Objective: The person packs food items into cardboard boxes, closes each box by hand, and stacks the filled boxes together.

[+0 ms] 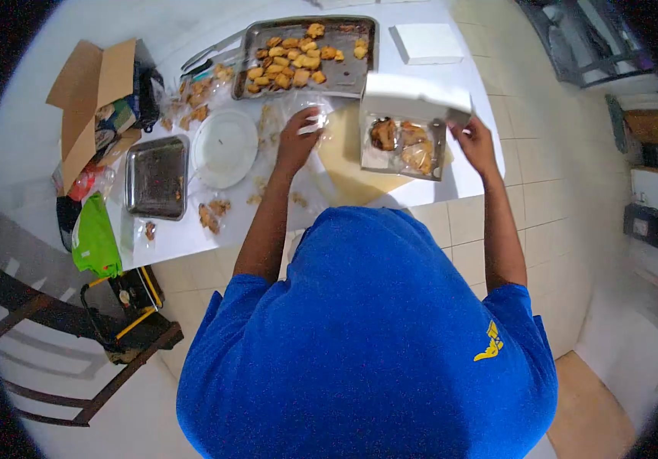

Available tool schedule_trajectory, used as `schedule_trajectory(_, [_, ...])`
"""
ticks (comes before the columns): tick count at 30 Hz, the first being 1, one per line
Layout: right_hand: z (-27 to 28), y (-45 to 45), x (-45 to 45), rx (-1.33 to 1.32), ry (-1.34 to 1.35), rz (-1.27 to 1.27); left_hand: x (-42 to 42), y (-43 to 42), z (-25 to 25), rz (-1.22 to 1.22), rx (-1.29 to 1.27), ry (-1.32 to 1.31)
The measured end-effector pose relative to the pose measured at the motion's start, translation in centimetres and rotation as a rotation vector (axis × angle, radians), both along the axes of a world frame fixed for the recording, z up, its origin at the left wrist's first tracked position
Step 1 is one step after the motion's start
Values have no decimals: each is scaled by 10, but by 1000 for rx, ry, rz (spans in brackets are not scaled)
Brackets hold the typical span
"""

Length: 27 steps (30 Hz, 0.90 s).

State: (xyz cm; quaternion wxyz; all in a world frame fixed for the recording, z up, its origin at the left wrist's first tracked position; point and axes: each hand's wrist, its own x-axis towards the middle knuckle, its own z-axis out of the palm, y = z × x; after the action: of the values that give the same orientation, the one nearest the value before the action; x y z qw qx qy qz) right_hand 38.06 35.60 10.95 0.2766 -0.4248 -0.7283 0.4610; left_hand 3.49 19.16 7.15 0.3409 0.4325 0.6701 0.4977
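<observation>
An open white box stands near the table's front edge, with browned pieces of food in clear wrapping inside. My right hand pinches the right end of its raised lid. To the left of the box, my left hand has its fingers closed at a clear plastic bag; whether it grips the bag is hard to see. A yellowish sheet lies under and beside the box. Behind my hands, a large dark tray holds many golden pieces of food.
A closed white box lies at the back right. Left of my arm are a white plate, a small dark tray and bagged food. At the far left stand an open cardboard box and a green bag.
</observation>
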Motion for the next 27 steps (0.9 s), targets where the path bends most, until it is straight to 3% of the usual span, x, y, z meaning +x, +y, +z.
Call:
schedule_trajectory(5, [5,12,-7,-9,62,-13,-36,-93,-28,196,-227,89])
schedule_trajectory(8, [10,6,-8,-52,36,-52,-27,-135,-27,75,-428,197])
schedule_trajectory(11, [11,5,-10,-70,-43,-71,-9,-156,-37,-315,-85,841])
schedule_trajectory(14, [15,4,-12,-69,-80,-63,-2,-158,-58,-341,-108,1058])
schedule_trajectory(17, [23,0,-14,-28,-113,-82,-12,-150,-61,-459,-305,1036])
schedule_trajectory(20, [41,-10,-15,65,-158,-153,-26,-145,-48,-322,-53,762])
schedule_trajectory(23, [53,-31,-16,261,-278,-319,-19,-138,-22,-15,-320,414])
schedule_trajectory(25, [63,-46,-23,582,-321,-426,-17,-130,-9,27,-328,-89])
schedule_trajectory(26, [64,-57,-32,525,-179,-393,-15,-125,-1,41,-327,-339])
schedule_trajectory(27, [62,-70,-45,467,-40,-364,-10,-120,11,25,-304,-379])
